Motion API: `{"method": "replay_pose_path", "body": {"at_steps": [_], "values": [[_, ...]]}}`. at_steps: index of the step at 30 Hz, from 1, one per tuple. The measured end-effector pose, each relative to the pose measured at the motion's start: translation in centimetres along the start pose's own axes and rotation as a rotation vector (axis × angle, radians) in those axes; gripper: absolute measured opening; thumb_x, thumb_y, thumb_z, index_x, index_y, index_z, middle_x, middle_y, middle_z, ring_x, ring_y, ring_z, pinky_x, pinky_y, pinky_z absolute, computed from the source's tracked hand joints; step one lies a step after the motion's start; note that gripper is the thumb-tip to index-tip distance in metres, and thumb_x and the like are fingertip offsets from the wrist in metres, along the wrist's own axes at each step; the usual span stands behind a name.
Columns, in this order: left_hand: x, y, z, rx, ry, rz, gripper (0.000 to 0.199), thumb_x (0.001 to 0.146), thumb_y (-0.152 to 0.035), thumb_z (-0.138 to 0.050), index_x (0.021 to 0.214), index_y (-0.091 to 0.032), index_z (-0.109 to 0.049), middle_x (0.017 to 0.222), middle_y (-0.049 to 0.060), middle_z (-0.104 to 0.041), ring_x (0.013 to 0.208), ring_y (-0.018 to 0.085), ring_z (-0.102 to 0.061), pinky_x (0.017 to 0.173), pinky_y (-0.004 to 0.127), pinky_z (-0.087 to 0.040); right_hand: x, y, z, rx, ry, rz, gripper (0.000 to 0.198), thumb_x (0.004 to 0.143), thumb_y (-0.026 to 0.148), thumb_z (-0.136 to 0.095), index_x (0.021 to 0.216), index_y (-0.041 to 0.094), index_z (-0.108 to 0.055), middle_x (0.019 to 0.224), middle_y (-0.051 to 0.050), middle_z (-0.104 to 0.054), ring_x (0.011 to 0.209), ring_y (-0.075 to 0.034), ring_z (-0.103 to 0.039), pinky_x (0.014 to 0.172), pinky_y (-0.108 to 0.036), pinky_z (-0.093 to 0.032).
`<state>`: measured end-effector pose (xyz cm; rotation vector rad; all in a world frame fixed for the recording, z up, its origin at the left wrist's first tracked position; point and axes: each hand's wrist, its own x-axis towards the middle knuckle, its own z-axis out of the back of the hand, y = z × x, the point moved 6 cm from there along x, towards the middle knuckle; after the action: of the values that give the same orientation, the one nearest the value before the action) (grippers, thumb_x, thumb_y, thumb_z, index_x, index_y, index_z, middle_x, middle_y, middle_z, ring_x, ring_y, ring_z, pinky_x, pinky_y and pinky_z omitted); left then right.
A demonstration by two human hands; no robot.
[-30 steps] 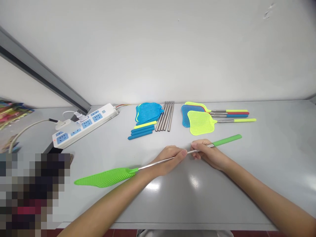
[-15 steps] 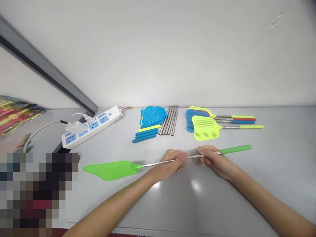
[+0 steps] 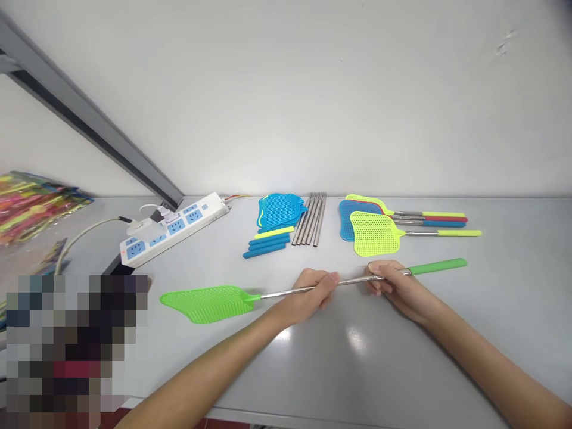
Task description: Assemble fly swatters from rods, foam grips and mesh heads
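A green fly swatter [image 3: 210,302] with a metal telescopic rod and a green grip lies across both my hands, just above the table. My left hand [image 3: 315,293] is closed round the thin part of the rod, on the side of the mesh head. Farther right, my right hand [image 3: 393,283] pinches the thicker rod section beside the green grip. Behind the hands lie assembled fly swatters [image 3: 378,233] with yellow, blue and red parts. To their left are several bare metal rods [image 3: 309,220], a pile of blue swatter heads [image 3: 281,210] and blue and yellow grip sleeves [image 3: 268,243].
A white power strip [image 3: 176,229] with plugs and a cable sits at the table's back left. Bags of colourful items [image 3: 36,205] lie at the far left, beyond a grey metal frame post [image 3: 111,131]. A white wall [image 3: 357,95] borders the grey table [image 3: 379,375].
My right hand has moved right along with the green grip, away from my left hand, and more rod shows between them. The view has shifted slightly.
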<state>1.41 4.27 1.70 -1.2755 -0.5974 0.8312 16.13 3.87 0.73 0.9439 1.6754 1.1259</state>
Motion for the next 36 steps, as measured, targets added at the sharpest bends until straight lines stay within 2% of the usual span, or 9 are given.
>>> {"method": "replay_pose_path", "body": {"at_steps": [11,27,36], "values": [[0.3,0.8,0.6,-0.109,-0.101,0.023,0.052,0.086,-0.042,-0.034,0.041,-0.016,-0.034,0.039,-0.003,-0.035,0.041,0.007,-0.035,0.046,0.023,-0.029,0.1,0.5,0.3,-0.061,-0.052,0.010,0.038,0.078,0.035,-0.046,0.043,0.020,-0.042,0.044,0.001,-0.032,0.050,-0.014,-0.036,0.053,-0.028,-0.027],[0.7,1.3,1.1,0.023,-0.154,0.063,0.052,0.086,-0.043,-0.035,0.041,-0.015,-0.035,0.039,-0.003,-0.037,0.042,0.007,-0.035,0.046,0.022,-0.028,0.4,-0.1,0.1,-0.031,-0.059,-0.041,0.039,0.077,0.040,-0.048,0.045,0.018,-0.045,0.047,0.000,-0.043,0.050,-0.013,-0.038,0.051,-0.027,-0.027],[0.9,1.1,1.0,0.021,-0.144,0.057,0.050,0.086,-0.043,-0.036,0.043,-0.016,-0.035,0.041,-0.003,-0.036,0.043,0.007,-0.035,0.046,0.022,-0.028,0.5,-0.3,0.1,0.017,-0.049,-0.049,0.039,0.078,0.039,-0.050,0.046,0.017,-0.047,0.047,0.000,-0.043,0.050,-0.012,-0.039,0.052,-0.026,-0.028]]}}
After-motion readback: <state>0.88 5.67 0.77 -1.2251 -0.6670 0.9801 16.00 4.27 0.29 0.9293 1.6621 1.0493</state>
